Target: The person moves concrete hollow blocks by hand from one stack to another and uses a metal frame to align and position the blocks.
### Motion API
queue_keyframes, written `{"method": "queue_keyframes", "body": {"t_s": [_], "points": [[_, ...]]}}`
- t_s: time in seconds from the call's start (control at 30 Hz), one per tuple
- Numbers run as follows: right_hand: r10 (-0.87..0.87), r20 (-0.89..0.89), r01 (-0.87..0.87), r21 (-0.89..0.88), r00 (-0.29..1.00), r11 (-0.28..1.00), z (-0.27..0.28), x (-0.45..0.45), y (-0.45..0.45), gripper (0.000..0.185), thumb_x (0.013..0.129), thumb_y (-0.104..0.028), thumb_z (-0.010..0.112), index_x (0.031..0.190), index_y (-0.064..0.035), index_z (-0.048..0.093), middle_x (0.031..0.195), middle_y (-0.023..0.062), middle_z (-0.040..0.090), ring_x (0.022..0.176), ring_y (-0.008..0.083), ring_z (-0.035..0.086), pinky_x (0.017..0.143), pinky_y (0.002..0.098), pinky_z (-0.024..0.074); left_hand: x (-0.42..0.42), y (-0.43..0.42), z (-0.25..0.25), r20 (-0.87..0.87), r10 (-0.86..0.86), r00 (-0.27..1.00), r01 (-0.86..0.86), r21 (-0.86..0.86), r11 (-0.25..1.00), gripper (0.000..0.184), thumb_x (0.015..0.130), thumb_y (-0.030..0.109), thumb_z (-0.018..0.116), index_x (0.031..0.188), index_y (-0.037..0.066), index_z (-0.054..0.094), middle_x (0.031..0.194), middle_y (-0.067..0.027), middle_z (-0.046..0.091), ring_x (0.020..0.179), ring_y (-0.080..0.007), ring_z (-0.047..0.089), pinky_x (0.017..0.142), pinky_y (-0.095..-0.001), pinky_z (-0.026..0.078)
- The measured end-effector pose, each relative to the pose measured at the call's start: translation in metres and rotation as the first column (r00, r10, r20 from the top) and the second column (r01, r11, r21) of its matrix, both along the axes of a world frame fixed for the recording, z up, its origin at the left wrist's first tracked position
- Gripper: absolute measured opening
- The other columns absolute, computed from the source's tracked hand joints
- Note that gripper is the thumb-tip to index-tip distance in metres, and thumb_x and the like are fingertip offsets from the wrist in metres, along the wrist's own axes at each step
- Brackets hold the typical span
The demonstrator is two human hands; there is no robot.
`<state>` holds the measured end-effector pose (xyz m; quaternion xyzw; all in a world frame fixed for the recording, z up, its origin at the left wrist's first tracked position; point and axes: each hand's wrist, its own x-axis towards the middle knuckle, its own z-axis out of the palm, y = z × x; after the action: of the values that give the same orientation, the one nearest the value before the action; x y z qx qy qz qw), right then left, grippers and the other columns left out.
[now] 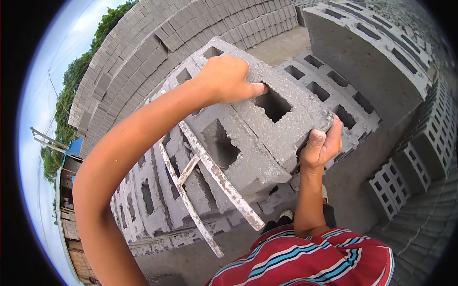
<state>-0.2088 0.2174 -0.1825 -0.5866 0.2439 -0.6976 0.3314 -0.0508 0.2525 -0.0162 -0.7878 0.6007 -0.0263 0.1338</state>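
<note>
A grey hollow concrete block (291,136) lies across the stack in front of me, between my two hands. My left hand (225,78) is closed on its far part, the thumb reaching to the edge of a rectangular hole. At the near right end, my right hand (323,147) grips the block's corner with some fingers hidden beneath. Left of it sits another hollow block (255,159), side by side with a thin seam between. A worn, white-painted metal frame (224,183) with two rails and a crossbar leans over the blocks on the left.
Large stacks of blocks (191,28) rise at the back. A tall block pile (362,62) stands at the right, with more hollow blocks (389,188) below it. Lower blocks (305,71) lie just beyond my right hand. A wooden shed (71,229) is far left.
</note>
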Motion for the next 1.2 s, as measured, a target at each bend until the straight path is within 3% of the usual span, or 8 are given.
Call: {"method": "queue_keyframes", "body": {"t_s": [0.13,0.37,0.57,0.67,0.77,0.83,0.97,1.2], "points": [[0.033,0.034,-0.031,-0.069,0.999,0.997,-0.001,0.002,-0.028,0.049,0.083,-0.040,0.054,0.089,0.0082,0.052,0.076,0.0180,0.055,0.065,0.0278,0.053,0.060,0.0342,0.0430,0.005,-0.016,0.002,-0.016,-0.060,0.998,0.059,-0.066,0.996,0.061,0.071,0.054,0.057,0.071,-0.007,0.058,0.062,-0.0238,0.056,0.066,-0.0358,0.060,0.062,-0.0435,0.046],[0.089,0.044,-0.087,-0.049,0.995,0.995,-0.005,0.001,-0.028,0.049,0.084,-0.040,0.054,0.090,0.0088,0.052,0.078,0.0189,0.055,0.066,0.0267,0.053,0.060,0.0329,0.0424,0.009,-0.011,-0.003,-0.123,0.018,0.992,-0.027,-0.075,0.997,0.061,0.071,0.053,0.063,0.082,-0.006,0.061,0.066,-0.0191,0.057,0.067,-0.0348,0.056,0.066,-0.0393,0.046],[0.209,-0.015,-0.209,-0.010,0.978,0.978,-0.004,-0.008,-0.030,0.047,0.084,-0.038,0.055,0.093,0.0077,0.051,0.086,0.0180,0.055,0.076,0.0258,0.052,0.067,0.0334,0.0414,-0.025,0.067,0.031,0.064,-0.118,0.991,0.134,-0.442,0.887,0.053,0.079,0.042,0.063,0.111,0.000,0.053,0.107,-0.0175,0.053,0.097,-0.0306,0.051,0.086,-0.0364,0.039],[0.133,-0.088,-0.136,-0.029,0.987,0.990,0.005,-0.019,-0.021,0.043,0.083,-0.033,0.056,0.099,0.0064,0.050,0.096,0.0174,0.052,0.089,0.0245,0.049,0.078,0.0340,0.0386,-0.060,0.117,0.050,0.060,-0.072,0.996,0.093,-0.507,0.857,0.042,0.079,0.036,0.065,0.098,-0.001,0.057,0.093,-0.0144,0.058,0.086,-0.0263,0.055,0.077,-0.0328,0.043],[0.040,0.140,-0.016,-0.171,0.989,0.985,0.040,-0.038,-0.004,0.047,0.079,-0.031,0.061,0.109,0.0037,0.048,0.108,0.0172,0.048,0.102,0.0238,0.043,0.089,0.0357,0.0329,-0.075,0.171,0.058,-0.253,0.280,0.926,-0.361,-0.377,0.853,0.032,0.079,0.029,0.066,0.081,-0.002,0.059,0.071,-0.0095,0.058,0.064,-0.0193,0.055,0.061,-0.0274,0.043],[0.314,0.181,-0.289,-0.153,0.932,0.945,0.077,-0.063,0.021,0.052,0.074,-0.029,0.066,0.111,0.0031,0.048,0.110,0.0194,0.048,0.100,0.0259,0.046,0.087,0.0367,0.0350,-0.088,0.200,0.044,-0.353,0.351,0.867,-0.487,-0.453,0.747,0.028,0.075,0.025,0.069,0.073,-0.001,0.060,0.059,-0.0082,0.056,0.052,-0.0184,0.053,0.052,-0.0268,0.041],[0.209,-0.740,-0.586,-0.293,0.639,0.756,0.141,-0.066,0.081,0.092,0.065,-0.066,0.061,0.119,0.0066,0.045,0.110,0.0238,0.052,0.097,0.0330,0.050,0.079,0.0391,0.0391,-0.135,0.245,0.010,-0.712,0.146,0.687,-0.637,-0.493,0.593,0.020,0.068,0.015,0.072,0.067,-0.001,0.061,0.052,-0.0078,0.055,0.045,-0.0149,0.053,0.046,-0.0249,0.038],[-0.208,-0.963,-0.540,-0.268,0.172,0.798,0.136,-0.034,0.143,0.098,0.062,-0.061,0.063,0.122,0.0125,0.038,0.110,0.0305,0.047,0.099,0.0389,0.047,0.081,0.0458,0.0368,-0.134,0.286,-0.059,-0.891,-0.130,0.435,-0.552,-0.378,0.744,0.030,0.071,0.018,0.073,0.086,-0.004,0.061,0.064,-0.0111,0.062,0.056,-0.0146,0.060,0.054,-0.0255,0.045]]}}
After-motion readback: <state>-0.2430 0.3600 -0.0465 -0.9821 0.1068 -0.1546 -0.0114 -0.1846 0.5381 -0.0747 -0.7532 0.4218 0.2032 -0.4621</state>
